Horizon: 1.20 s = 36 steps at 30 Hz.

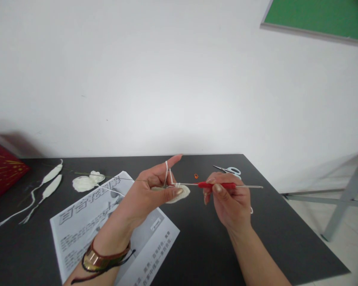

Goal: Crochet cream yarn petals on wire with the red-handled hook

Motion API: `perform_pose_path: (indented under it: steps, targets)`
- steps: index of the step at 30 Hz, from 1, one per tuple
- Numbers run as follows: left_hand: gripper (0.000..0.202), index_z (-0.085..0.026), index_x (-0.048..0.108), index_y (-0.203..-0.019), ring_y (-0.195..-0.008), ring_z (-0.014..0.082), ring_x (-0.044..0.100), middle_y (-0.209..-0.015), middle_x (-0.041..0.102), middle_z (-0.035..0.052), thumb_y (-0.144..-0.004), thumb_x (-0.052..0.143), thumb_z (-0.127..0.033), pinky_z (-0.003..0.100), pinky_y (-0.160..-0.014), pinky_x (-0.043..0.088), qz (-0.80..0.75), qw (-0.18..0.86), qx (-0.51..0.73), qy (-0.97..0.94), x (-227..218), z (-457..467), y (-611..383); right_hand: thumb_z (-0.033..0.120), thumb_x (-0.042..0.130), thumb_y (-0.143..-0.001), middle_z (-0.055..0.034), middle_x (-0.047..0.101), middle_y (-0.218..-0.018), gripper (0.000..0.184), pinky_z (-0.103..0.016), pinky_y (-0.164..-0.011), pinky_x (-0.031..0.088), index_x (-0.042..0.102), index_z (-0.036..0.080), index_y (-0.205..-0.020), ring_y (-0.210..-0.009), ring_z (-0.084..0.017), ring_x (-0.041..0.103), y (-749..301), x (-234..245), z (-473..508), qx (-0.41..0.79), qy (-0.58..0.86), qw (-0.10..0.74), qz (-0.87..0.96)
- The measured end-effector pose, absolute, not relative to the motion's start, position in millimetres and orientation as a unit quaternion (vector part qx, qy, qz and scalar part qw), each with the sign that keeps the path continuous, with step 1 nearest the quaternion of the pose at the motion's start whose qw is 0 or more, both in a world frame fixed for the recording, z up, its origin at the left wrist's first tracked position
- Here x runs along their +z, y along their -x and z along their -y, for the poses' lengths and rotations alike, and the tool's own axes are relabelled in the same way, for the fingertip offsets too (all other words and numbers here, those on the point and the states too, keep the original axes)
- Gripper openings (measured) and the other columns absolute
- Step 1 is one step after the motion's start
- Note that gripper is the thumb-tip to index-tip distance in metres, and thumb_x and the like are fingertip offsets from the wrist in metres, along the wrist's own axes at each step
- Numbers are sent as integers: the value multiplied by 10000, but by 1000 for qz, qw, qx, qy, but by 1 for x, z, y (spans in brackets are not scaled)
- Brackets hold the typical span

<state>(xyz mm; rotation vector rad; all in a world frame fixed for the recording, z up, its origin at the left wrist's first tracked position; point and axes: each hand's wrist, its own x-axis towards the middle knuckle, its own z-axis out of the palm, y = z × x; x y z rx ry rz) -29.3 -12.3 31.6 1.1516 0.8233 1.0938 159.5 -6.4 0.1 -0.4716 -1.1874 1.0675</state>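
My left hand (155, 186) pinches a small white crocheted piece (183, 193) between thumb and fingers, its index finger raised with white yarn (166, 169) looped over it. A thin wire also runs by these fingers. My right hand (229, 198) grips the red handle of a crochet hook (217, 185), which lies level. The hook's left end reaches the upper edge of the crocheted piece; its other metal end sticks out past my right hand. From my left hand, yarn trails leftward to a white yarn bundle (85, 183) on the table.
A printed sheet (77, 234) lies under my left forearm. Two white crocheted petals (52, 185) with yarn tails rest at left, near a red box (2, 171). Scissors (233, 171) and an orange stitch marker (196, 176) lie behind my hands on the black table (286, 238).
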Motion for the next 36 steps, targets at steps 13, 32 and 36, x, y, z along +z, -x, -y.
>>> perform_pose_path:
  steps: [13, 32, 36]
  targets:
    - [626, -308, 533, -1254, -627, 89, 524, -701, 560, -42, -675, 744, -201, 204, -577, 416, -396, 571, 501, -515, 32, 15, 22, 203, 657, -779, -3, 661, -576, 55, -203, -414, 520, 685, 160, -796, -469, -104, 585, -156, 1, 5, 548, 262, 654, 451]
    - [106, -179, 608, -757, -667, 125, 560, -893, 654, 39, -725, 675, -255, 253, -570, 402, -449, 444, 489, -602, 28, 16, 19, 227, 758, -667, -8, 695, -540, 140, -171, -413, 531, 641, 154, -646, -414, -107, 622, -156, 4, 4, 534, 332, 670, 394]
    - [196, -190, 650, -881, -593, 127, 529, -784, 645, 31, -705, 696, -262, 257, -512, 365, -456, 438, 493, -597, 30, 16, 17, 271, 710, -728, -4, 673, -508, 168, -181, -405, 514, 640, 152, -633, -402, -108, 609, -154, 3, 4, 497, 334, 682, 420]
